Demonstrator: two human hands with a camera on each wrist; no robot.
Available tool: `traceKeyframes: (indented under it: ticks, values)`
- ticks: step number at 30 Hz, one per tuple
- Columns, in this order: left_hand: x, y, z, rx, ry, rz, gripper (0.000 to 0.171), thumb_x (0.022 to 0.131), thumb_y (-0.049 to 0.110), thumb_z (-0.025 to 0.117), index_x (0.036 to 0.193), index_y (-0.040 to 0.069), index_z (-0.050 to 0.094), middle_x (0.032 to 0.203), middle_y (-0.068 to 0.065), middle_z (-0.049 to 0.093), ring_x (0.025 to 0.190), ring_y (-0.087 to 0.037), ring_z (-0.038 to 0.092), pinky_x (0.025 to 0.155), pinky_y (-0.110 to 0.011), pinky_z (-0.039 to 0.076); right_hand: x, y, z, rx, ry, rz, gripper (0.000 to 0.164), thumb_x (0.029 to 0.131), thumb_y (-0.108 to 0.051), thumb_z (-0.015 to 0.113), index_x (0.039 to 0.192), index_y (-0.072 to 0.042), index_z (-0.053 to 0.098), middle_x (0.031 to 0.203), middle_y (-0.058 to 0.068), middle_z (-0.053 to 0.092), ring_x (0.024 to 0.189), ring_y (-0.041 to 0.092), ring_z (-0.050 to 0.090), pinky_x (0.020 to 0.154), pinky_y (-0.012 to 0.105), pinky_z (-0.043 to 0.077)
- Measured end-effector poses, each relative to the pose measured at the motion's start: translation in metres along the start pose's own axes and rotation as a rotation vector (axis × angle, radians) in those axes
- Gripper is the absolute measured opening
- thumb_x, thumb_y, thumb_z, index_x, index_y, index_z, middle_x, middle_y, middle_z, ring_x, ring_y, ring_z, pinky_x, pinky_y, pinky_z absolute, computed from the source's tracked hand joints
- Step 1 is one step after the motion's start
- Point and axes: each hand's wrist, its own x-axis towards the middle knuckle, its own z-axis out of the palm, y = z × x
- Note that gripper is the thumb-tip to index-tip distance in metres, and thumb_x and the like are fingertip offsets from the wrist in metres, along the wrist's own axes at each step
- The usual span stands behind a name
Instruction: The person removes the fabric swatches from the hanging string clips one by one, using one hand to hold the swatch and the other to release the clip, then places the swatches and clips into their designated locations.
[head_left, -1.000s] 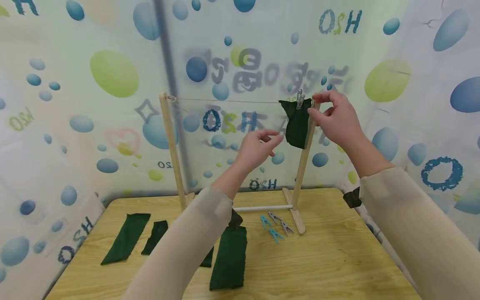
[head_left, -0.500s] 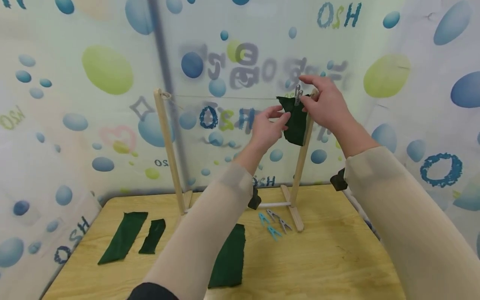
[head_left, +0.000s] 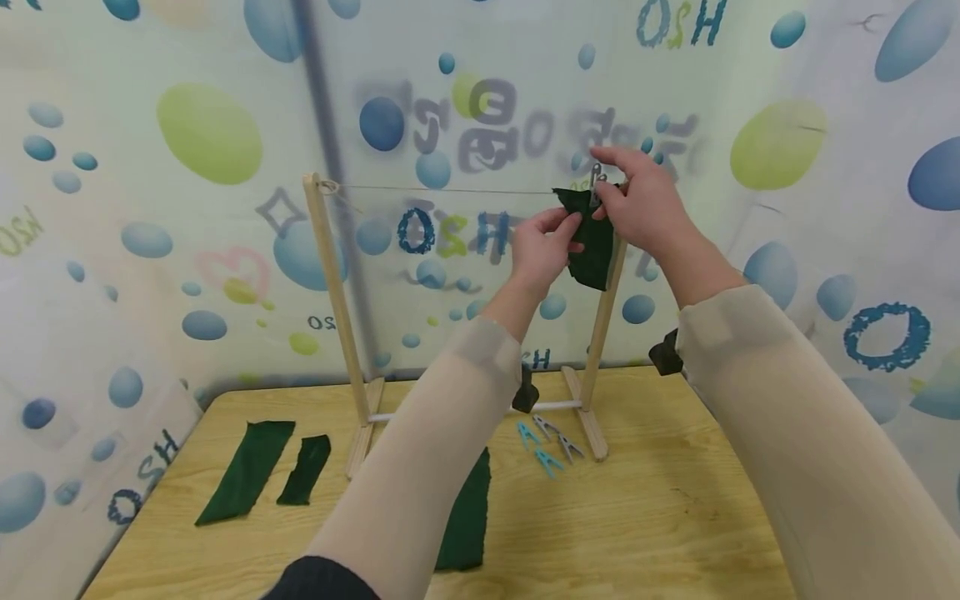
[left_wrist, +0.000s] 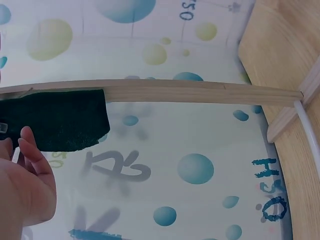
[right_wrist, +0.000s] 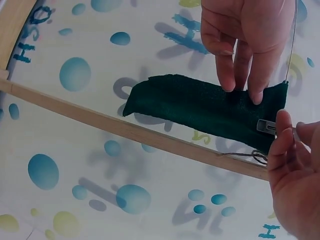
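A dark green cloth piece [head_left: 592, 257] hangs at the right end of a thin string [head_left: 450, 190], close to the right wooden post. A grey clothespin [right_wrist: 265, 126] sits on its upper part. My left hand [head_left: 542, 248] pinches the cloth's left edge below the string, thumb and fingertips at the fabric. At the clothespin, my right hand [head_left: 647, 204] holds its handle end between thumb and fingers; its grip is partly hidden in the head view. The right wrist view shows both hands near the cloth's top, my left hand [right_wrist: 250, 37] above and my right hand [right_wrist: 295, 175] below.
The wooden frame [head_left: 335, 292] stands at the table's back, joined low by a white rod [head_left: 558, 406]. Several blue and grey clothespins [head_left: 547, 462] lie by its right foot. Green cloth pieces [head_left: 247, 471] lie on the wooden table [head_left: 615, 533], one partly behind my left sleeve.
My left hand has moved right and up to the cloth's edge and taken hold of it. My right hand has shifted left from the post's top onto the clothespin.
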Motion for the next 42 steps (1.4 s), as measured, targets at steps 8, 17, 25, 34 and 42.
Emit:
traceKeyframes:
  ticks: [8,17,25,34,42]
  values:
    - [-0.002,-0.001,-0.004,0.002,-0.002,-0.002,0.03,0.111,0.03,0.068,0.132,0.011,0.079,0.119,-0.005,0.079,0.079,-0.012,0.073,0.065,-0.021,0.051,0.001,0.0,-0.002,-0.004,-0.015,0.022,0.055,0.118,-0.024,0.049,0.173,-0.024,0.038,0.176,0.004,0.042,0.108,0.029,0.071,0.078,0.025,0.052]
    - [-0.007,-0.006,-0.001,-0.042,0.02,0.045,0.026,0.11,0.021,0.07,0.126,0.003,0.081,0.119,-0.015,0.083,0.079,-0.014,0.072,0.074,-0.029,0.06,-0.005,0.002,-0.002,-0.013,-0.012,-0.007,0.052,0.116,-0.024,0.055,0.167,-0.018,0.048,0.166,0.011,0.053,0.104,0.034,0.071,0.091,0.037,0.055]
    - [-0.011,-0.003,-0.001,0.041,0.064,0.098,0.025,0.11,0.021,0.069,0.121,0.001,0.082,0.119,-0.015,0.083,0.109,-0.022,0.074,0.096,-0.035,0.058,-0.012,0.001,-0.011,-0.054,0.007,0.014,0.05,0.113,-0.033,0.061,0.159,-0.013,0.056,0.154,0.016,0.061,0.112,0.034,0.069,0.094,0.042,0.058]
    - [-0.013,0.005,-0.006,0.011,0.045,0.099,0.027,0.112,0.02,0.066,0.125,-0.001,0.077,0.122,-0.019,0.081,0.115,-0.032,0.077,0.103,-0.04,0.063,-0.016,0.001,-0.01,-0.082,0.091,-0.016,0.033,0.112,-0.026,0.066,0.139,-0.006,0.064,0.14,0.02,0.066,0.109,0.036,0.071,0.087,0.039,0.056]
    - [-0.019,0.009,-0.01,-0.028,-0.017,0.062,0.029,0.114,0.021,0.063,0.131,-0.001,0.069,0.132,-0.021,0.077,0.123,-0.033,0.075,0.108,-0.046,0.06,-0.023,0.0,-0.01,-0.084,0.21,-0.048,0.025,0.11,-0.023,0.068,0.127,-0.005,0.07,0.129,0.019,0.07,0.091,0.028,0.068,0.07,0.026,0.049]
